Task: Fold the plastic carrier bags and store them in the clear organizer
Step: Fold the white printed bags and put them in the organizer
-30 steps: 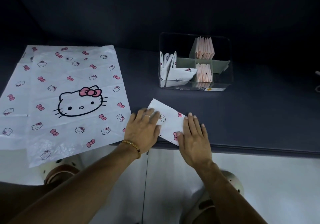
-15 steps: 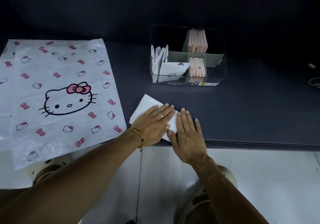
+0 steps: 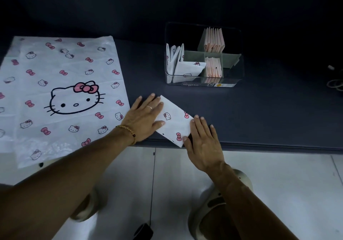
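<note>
A small folded white bag with pink bows (image 3: 174,122) lies near the front edge of the dark table (image 3: 269,117). My left hand (image 3: 143,120) rests flat on its left part, fingers spread. At its right edge my right hand (image 3: 203,142) lies flat, fingertips on the bag's corner. Neither hand grips anything. Behind them stands the clear organizer (image 3: 239,68), with folded white bags in its left compartment and pink folded bags (image 3: 213,41) in the middle ones.
Large unfolded cat-print bags (image 3: 61,94) lie stacked over the table's left side, hanging over the front edge. A white cable (image 3: 335,84) sits at the far right. Below the table edge are white floor tiles and my shoes.
My hands have spread apart on the folded bag, the left sliding left and the right sliding right, uncovering its middle. The camera view has shifted a little.
</note>
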`<act>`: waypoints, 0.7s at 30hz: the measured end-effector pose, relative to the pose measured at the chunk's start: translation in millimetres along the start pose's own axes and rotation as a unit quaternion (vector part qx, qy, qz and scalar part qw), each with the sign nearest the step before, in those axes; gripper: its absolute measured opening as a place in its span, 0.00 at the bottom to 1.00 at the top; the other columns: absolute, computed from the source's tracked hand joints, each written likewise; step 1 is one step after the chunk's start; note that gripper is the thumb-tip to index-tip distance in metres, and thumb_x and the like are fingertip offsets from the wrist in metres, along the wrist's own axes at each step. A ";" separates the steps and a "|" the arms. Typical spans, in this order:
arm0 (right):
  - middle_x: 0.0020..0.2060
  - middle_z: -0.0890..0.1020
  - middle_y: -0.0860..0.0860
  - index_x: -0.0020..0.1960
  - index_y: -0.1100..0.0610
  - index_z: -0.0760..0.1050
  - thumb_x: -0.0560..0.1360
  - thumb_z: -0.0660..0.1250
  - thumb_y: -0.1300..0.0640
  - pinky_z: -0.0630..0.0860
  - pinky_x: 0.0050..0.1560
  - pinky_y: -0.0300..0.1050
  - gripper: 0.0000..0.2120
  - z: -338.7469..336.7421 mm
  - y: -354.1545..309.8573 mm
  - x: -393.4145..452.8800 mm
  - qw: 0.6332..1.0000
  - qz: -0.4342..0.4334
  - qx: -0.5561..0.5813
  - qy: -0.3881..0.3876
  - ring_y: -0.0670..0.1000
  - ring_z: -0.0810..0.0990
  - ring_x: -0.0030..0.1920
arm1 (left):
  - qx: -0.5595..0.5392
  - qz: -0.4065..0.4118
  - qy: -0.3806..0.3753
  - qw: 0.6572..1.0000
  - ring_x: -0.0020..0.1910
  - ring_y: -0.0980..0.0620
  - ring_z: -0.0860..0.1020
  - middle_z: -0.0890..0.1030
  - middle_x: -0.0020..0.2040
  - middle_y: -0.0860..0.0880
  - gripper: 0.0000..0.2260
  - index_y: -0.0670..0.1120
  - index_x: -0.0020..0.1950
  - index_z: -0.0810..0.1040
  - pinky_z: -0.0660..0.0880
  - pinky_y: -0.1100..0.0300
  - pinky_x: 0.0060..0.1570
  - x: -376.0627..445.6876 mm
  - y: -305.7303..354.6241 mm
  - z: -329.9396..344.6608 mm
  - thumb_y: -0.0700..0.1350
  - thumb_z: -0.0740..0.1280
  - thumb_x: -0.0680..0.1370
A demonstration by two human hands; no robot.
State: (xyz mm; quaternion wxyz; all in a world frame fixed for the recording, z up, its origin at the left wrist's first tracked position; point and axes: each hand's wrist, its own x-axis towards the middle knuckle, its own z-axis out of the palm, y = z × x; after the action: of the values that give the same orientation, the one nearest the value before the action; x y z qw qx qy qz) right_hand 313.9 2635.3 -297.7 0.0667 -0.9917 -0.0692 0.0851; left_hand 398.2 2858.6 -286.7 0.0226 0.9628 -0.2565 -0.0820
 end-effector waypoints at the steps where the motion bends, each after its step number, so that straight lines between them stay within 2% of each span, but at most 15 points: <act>1: 0.76 0.58 0.55 0.76 0.58 0.57 0.80 0.45 0.39 0.44 0.75 0.52 0.32 -2.7 -3.5 -6.9 1.000 -0.006 -0.003 0.002 0.55 0.53 0.77 | 0.003 0.005 0.023 1.000 0.76 0.46 0.50 0.58 0.76 0.45 0.26 0.46 0.74 0.62 0.49 0.47 0.73 -3.1 5.1 -6.8 0.56 0.59 0.79; 3: 0.69 0.71 0.58 0.70 0.60 0.68 0.80 0.51 0.43 0.58 0.73 0.56 0.28 -9.4 -12.2 -19.2 0.999 -0.034 -0.024 0.025 0.59 0.67 0.71 | 0.035 0.033 0.082 0.995 0.69 0.42 0.66 0.73 0.66 0.44 0.18 0.47 0.62 0.76 0.65 0.46 0.64 -13.4 19.8 -12.4 0.50 0.69 0.74; 5: 0.56 0.78 0.57 0.60 0.60 0.76 0.79 0.55 0.48 0.71 0.62 0.56 0.20 -14.4 -20.7 -24.9 0.994 -0.069 -0.045 0.064 0.58 0.76 0.57 | 0.064 0.061 0.098 0.991 0.58 0.46 0.72 0.77 0.58 0.48 0.16 0.48 0.57 0.79 0.69 0.51 0.53 -31.3 30.8 -6.8 0.55 0.64 0.75; 6: 0.50 0.79 0.56 0.55 0.60 0.78 0.78 0.58 0.51 0.74 0.56 0.54 0.16 -17.0 -24.6 -25.2 0.992 -0.083 -0.045 0.079 0.57 0.77 0.52 | 0.053 0.057 0.085 0.993 0.57 0.47 0.72 0.77 0.58 0.49 0.20 0.48 0.60 0.77 0.68 0.52 0.52 -41.2 33.2 -2.3 0.60 0.60 0.76; 8: 0.44 0.79 0.55 0.48 0.60 0.80 0.74 0.63 0.55 0.74 0.47 0.52 0.11 -21.7 -30.3 -20.5 0.990 -0.101 -0.029 0.092 0.56 0.77 0.46 | 0.024 0.028 0.043 0.998 0.59 0.48 0.70 0.73 0.64 0.49 0.31 0.49 0.68 0.69 0.67 0.53 0.55 -56.4 32.2 7.3 0.68 0.56 0.74; 9: 0.44 0.79 0.54 0.48 0.60 0.80 0.73 0.65 0.54 0.74 0.46 0.51 0.11 -23.7 -31.6 -17.3 0.990 -0.106 -0.019 0.088 0.56 0.76 0.47 | 0.025 0.022 0.028 0.999 0.61 0.47 0.68 0.70 0.67 0.49 0.32 0.49 0.72 0.65 0.66 0.53 0.58 -60.7 30.3 10.8 0.68 0.57 0.74; 11: 0.53 0.79 0.53 0.56 0.58 0.78 0.71 0.66 0.50 0.73 0.50 0.50 0.18 -27.2 -32.9 -11.0 0.992 -0.115 -0.005 0.050 0.55 0.75 0.53 | 0.022 0.020 0.025 0.999 0.64 0.47 0.66 0.67 0.70 0.48 0.29 0.51 0.74 0.61 0.65 0.54 0.60 -63.4 27.5 12.8 0.61 0.61 0.76; 13: 0.65 0.73 0.51 0.65 0.55 0.73 0.69 0.66 0.44 0.69 0.58 0.50 0.27 -29.6 -30.7 -4.8 0.991 -0.132 0.005 0.000 0.54 0.70 0.62 | -0.009 0.031 0.041 0.999 0.64 0.47 0.66 0.69 0.70 0.48 0.24 0.51 0.73 0.65 0.66 0.54 0.60 -63.6 24.4 9.3 0.54 0.63 0.78; 15: 0.68 0.71 0.49 0.68 0.53 0.69 0.69 0.66 0.41 0.65 0.62 0.48 0.30 -30.7 -28.0 0.9 0.990 -0.141 0.012 -0.026 0.52 0.66 0.67 | -0.097 0.022 0.071 0.993 0.62 0.48 0.69 0.74 0.66 0.49 0.18 0.50 0.68 0.73 0.68 0.55 0.59 -63.2 19.9 3.7 0.48 0.63 0.78; 17: 0.64 0.76 0.48 0.66 0.53 0.72 0.73 0.67 0.45 0.67 0.60 0.48 0.25 -30.9 -27.4 7.3 0.991 -0.121 0.057 -0.014 0.52 0.70 0.64 | -0.212 -0.036 0.080 0.973 0.55 0.50 0.72 0.79 0.55 0.48 0.12 0.50 0.61 0.78 0.71 0.57 0.53 -60.1 15.6 -3.8 0.46 0.63 0.78; 18: 0.58 0.79 0.50 0.64 0.54 0.75 0.75 0.67 0.48 0.70 0.57 0.49 0.20 -31.9 -28.9 10.7 0.990 -0.096 0.107 0.000 0.53 0.73 0.59 | -0.257 -0.073 0.077 0.960 0.50 0.49 0.74 0.79 0.48 0.48 0.10 0.50 0.58 0.79 0.72 0.57 0.49 -56.4 14.4 -7.7 0.47 0.64 0.78; 20: 0.42 0.81 0.51 0.54 0.55 0.78 0.77 0.65 0.52 0.74 0.45 0.47 0.09 -35.6 -34.6 18.6 0.975 -0.018 0.220 0.024 0.53 0.76 0.44 | -0.311 -0.125 0.082 0.939 0.42 0.45 0.77 0.77 0.39 0.49 0.07 0.49 0.51 0.80 0.74 0.56 0.41 -45.3 13.7 -13.2 0.49 0.65 0.78; 21: 0.36 0.78 0.50 0.46 0.55 0.77 0.78 0.65 0.52 0.73 0.39 0.44 0.07 -36.8 -36.3 24.5 0.966 0.023 0.256 0.025 0.51 0.75 0.38 | -0.327 -0.146 0.087 0.930 0.41 0.44 0.78 0.79 0.38 0.48 0.07 0.48 0.51 0.79 0.75 0.55 0.40 -38.9 14.2 -15.1 0.49 0.65 0.78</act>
State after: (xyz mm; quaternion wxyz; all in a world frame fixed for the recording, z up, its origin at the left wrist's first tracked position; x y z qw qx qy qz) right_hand 339.8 2670.1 -260.4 0.3177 -0.9449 -0.0207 0.0768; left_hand 360.6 2865.7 -264.9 0.3461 0.9323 -0.0690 -0.0797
